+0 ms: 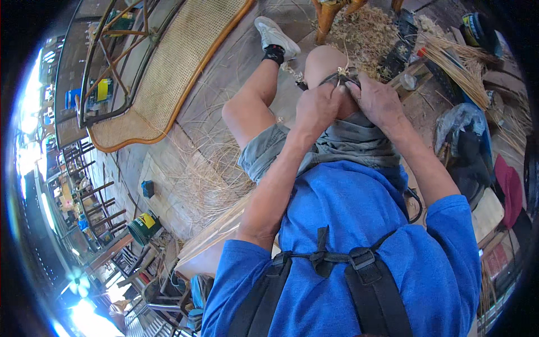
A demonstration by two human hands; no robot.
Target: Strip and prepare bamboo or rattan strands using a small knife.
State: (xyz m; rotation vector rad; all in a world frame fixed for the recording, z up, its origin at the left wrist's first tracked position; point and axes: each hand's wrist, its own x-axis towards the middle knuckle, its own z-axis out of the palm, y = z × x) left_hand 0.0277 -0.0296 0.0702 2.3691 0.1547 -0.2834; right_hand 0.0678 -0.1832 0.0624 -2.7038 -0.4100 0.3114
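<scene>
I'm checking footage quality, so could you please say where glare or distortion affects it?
In the head view, glare whites out patches along the left and lower left, and the fisheye rim curves into black; the left hand and right hand are well lit, but the dark strip between shows little detail.

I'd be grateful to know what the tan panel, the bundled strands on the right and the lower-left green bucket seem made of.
Panel: probably woven cane, matte, given its fine mesh.
Strands: likely split cane or rattan, unpainted, being thin, straight and straw-coloured.
Bucket: perhaps smooth plastic, from its even colour; painted metal is possible.
</scene>
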